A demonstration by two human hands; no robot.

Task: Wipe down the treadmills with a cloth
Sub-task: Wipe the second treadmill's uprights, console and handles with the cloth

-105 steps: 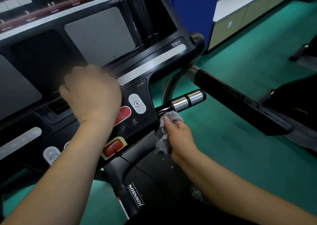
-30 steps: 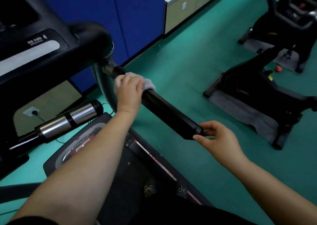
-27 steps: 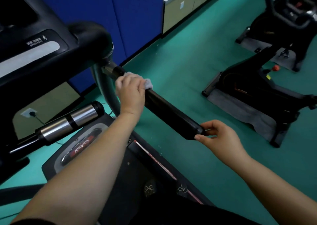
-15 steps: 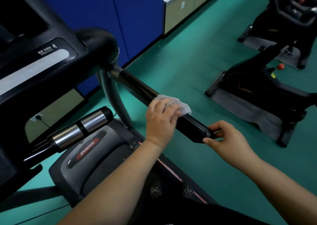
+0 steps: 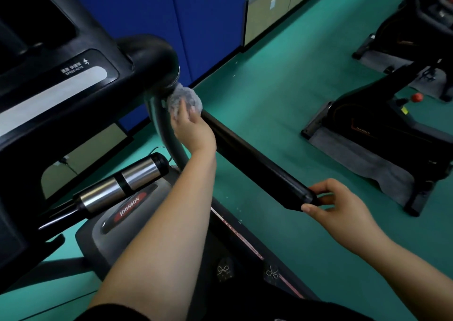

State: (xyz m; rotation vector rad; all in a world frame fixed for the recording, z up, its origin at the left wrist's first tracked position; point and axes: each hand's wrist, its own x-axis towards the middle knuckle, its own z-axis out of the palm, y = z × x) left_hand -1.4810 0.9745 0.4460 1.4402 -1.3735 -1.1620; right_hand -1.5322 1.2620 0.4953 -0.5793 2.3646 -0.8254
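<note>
The treadmill (image 5: 103, 51) is heavy and fixed, so it won't budge. Its black handrail (image 5: 257, 164) looks stiff and smooth, likely slick under a wipe. The right hand (image 5: 343, 205) steadies the rail's free end, thumb and fingers curled about it. The left hand (image 5: 193, 129) grips the grey cloth (image 5: 186, 97), wadded against the rail's top end. Soft and light, it is best kept bunched and wrapped round the bar.

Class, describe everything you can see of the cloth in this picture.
The cloth is pale grey, fuzzy and bunched into a soft wad. The left hand grips it from the near side, pressing it onto the upper end of the black handrail, right below the console's rounded corner.
</note>
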